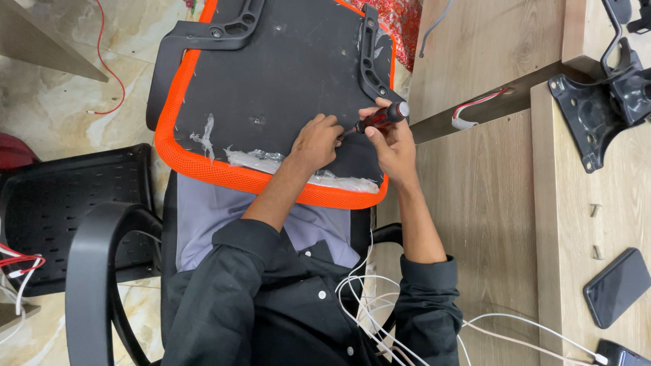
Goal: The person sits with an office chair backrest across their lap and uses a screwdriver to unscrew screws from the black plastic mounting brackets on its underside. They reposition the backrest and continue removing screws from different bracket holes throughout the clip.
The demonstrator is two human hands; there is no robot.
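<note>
- Head view: the person sits with an upturned chair seat [271,81] across the lap, its black underside up and an orange mesh edge running round the rim.
- The right hand [392,146] is wrapped tight around a screwdriver [378,118] with a red and black handle and a silvery cap; the shaft slants down and left toward the seat's underside, near the lower right corner.
- The left hand [315,142] rests on the black underside just beside the screwdriver tip, fingers curled together at the tip; whether they pinch a screw there I cannot tell.
- A black plastic armrest bracket [373,57] is fixed along the seat's right side, just above the hands; another [210,34] sits at the top left.
- Scraps of clear torn plastic wrap [261,159] cling along the seat's near edge.
- On the wooden table [488,176] to the right lie a black metal chair mechanism plate [597,115], two loose bolts [596,230] and a dark phone [617,286].
- White cables [369,298] trail over the person's dark shirt.
</note>
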